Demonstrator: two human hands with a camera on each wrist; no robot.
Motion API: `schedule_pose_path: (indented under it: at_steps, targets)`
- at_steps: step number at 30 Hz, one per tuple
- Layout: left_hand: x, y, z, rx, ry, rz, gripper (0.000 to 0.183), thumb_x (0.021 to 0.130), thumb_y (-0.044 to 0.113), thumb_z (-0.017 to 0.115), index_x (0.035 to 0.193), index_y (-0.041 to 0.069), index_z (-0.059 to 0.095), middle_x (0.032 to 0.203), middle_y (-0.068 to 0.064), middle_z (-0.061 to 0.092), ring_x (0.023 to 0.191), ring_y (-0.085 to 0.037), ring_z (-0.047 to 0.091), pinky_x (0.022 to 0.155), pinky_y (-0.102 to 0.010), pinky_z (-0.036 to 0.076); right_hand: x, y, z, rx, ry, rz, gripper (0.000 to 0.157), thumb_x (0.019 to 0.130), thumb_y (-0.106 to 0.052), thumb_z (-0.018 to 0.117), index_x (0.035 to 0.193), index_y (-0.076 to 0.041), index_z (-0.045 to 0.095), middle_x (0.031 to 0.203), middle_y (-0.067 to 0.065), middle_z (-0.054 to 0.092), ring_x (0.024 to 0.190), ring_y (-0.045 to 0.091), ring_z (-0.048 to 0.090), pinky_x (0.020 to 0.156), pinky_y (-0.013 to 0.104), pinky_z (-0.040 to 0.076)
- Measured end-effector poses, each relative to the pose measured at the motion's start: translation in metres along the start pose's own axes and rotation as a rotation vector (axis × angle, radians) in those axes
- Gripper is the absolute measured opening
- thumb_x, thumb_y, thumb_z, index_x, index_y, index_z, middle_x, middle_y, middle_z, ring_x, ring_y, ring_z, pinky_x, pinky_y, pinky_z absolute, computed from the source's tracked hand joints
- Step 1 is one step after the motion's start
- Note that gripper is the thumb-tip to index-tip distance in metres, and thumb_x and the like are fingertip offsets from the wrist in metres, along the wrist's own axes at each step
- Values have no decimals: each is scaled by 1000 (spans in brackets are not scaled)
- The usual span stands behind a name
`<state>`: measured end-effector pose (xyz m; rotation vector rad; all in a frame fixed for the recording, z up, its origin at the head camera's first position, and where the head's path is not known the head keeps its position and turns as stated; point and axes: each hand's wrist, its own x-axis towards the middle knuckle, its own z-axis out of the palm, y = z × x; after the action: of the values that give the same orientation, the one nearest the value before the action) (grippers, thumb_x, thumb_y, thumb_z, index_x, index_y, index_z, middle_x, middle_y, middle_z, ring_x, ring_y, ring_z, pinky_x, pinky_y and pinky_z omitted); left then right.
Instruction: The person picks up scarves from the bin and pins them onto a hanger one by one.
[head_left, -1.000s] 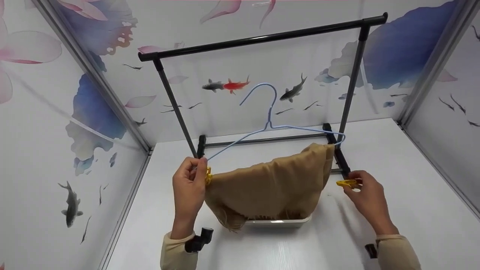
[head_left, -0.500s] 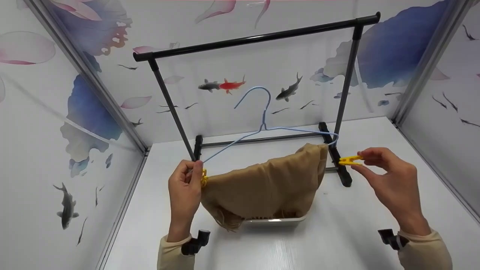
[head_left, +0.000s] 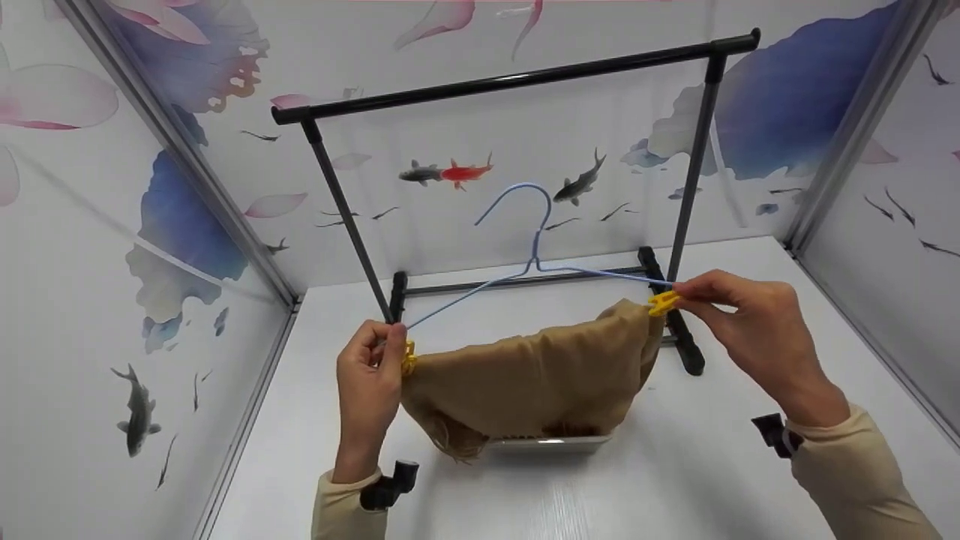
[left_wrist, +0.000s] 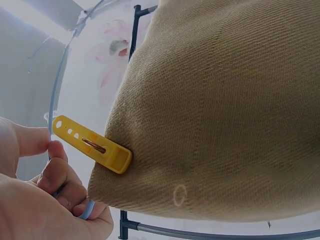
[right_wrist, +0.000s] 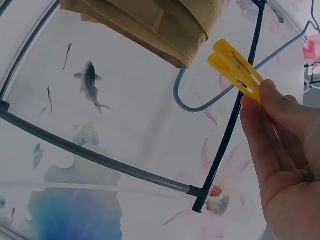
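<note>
A tan scarf (head_left: 525,382) with a fringed end hangs folded over the lower bar of a blue wire hanger (head_left: 535,247). My left hand (head_left: 371,379) grips the hanger's left corner. Right beside it, a yellow clothespin (left_wrist: 95,146) is clamped on the scarf's left edge. Between thumb and fingers, my right hand (head_left: 765,337) pinches a second yellow clothespin (head_left: 664,303) at the scarf's upper right corner. In the right wrist view this clothespin (right_wrist: 237,70) overlaps the hanger wire, its tips pointing toward the scarf. The hanger's right bend (right_wrist: 192,107) sticks out past the cloth there.
Behind the hanger stands a black garment rack (head_left: 517,79) with a top rail and floor bars. A white tray (head_left: 551,445) sits partly hidden under the scarf on the white table (head_left: 540,499). Walls painted with fish and flowers enclose the table.
My right hand has brought its clothespin up, first out to the right, then left to the scarf's right corner. The hanger's hook has dipped slightly; my left hand keeps its grip.
</note>
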<state>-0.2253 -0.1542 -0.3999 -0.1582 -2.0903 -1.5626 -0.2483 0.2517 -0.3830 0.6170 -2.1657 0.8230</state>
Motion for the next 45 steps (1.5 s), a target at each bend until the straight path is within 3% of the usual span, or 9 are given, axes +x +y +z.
schedule_pose_path:
  at_steps: [11,17,23,26,28,31,34,38,45]
  targets:
    - [4,3,2,-58,-36,2,14,103,11,62,94,0,64,82,-10,59,72,-17,52,62,-22,41,-3,6,7,-51,-130,-64,34,68,19,84,90,-6,77,88,0,79,80,15,75,78,3,47]
    - [6,1,4,-74,-50,11,15,103,11,62,93,-1,64,75,-6,52,65,-12,44,58,-22,35,-7,8,13,-28,-165,-64,38,69,19,84,95,-7,77,92,0,79,83,18,76,80,2,47]
    - [8,-3,5,-62,-64,-11,17,103,11,62,93,-3,64,79,-9,57,69,-16,51,62,-23,42,-7,10,13,-62,-134,-95,38,71,6,89,104,-9,78,101,0,79,94,20,76,90,2,42]
    - [11,-6,4,-71,-71,-36,17,103,13,62,94,-1,64,83,-10,59,74,-19,54,65,-24,44,-3,10,9,-55,-46,-43,36,75,0,89,107,-9,78,103,1,78,96,20,73,94,4,40]
    - [13,-7,4,-82,-71,-49,18,103,14,62,94,-1,63,84,-11,58,76,-19,54,67,-24,44,1,11,8,-22,-21,43,30,83,-3,84,111,-10,77,108,2,77,100,21,69,94,6,39]
    - [17,-9,5,-102,-71,-63,19,103,14,62,93,-1,63,82,-10,55,74,-18,51,65,-25,41,6,15,11,40,-88,195,24,99,-16,70,122,-11,73,119,4,73,107,23,64,91,13,40]
    - [20,-10,7,-114,-73,-75,20,104,15,61,92,-1,62,80,-10,51,73,-17,48,64,-25,39,9,22,17,90,-198,289,28,107,-26,57,125,-11,70,118,7,72,103,22,64,85,13,42]
    - [23,-12,10,-119,-73,-90,18,104,16,61,93,1,63,80,-7,49,74,-16,46,64,-25,37,10,30,26,161,-244,314,27,108,-24,53,110,-8,75,103,8,74,89,14,63,77,11,48]
    - [33,-18,13,-115,-64,-40,20,103,13,62,94,-4,64,72,-1,42,66,-11,39,59,-22,32,14,28,33,272,-169,381,15,102,-19,65,99,-8,75,81,1,63,71,12,50,62,19,42]
